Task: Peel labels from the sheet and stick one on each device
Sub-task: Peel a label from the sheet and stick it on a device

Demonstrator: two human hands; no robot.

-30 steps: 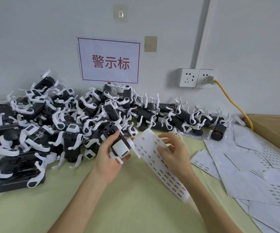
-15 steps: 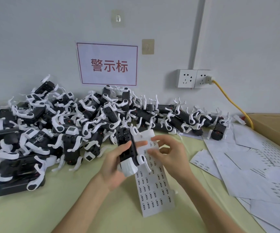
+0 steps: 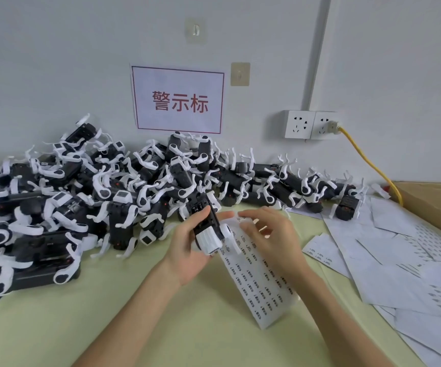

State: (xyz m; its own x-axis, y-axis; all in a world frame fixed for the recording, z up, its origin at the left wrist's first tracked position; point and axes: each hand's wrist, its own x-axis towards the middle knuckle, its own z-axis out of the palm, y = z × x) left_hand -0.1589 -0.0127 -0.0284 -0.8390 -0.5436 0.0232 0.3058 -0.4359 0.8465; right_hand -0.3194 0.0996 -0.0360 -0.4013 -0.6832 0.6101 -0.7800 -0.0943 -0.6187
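My left hand (image 3: 186,250) grips a black and white device (image 3: 207,226), held upright above the table with its white end toward me. A long label sheet (image 3: 257,278) with rows of small printed labels hangs down from between my hands to the right of the device. My right hand (image 3: 272,238) holds the sheet's top end, its fingers curled over the upper edge beside the device. A large heap of matching devices (image 3: 87,197) fills the table's left and back.
Used label sheets (image 3: 404,263) lie spread over the right side of the pale green table (image 3: 124,313). A cardboard box (image 3: 436,200) stands at the far right. A yellow cable (image 3: 367,162) runs from the wall sockets down behind the box.
My left hand turned the device from screen-up to upright and brought it against the sheet. The sheet swung from a diagonal to hanging more steeply. My right hand moved to the sheet's top.
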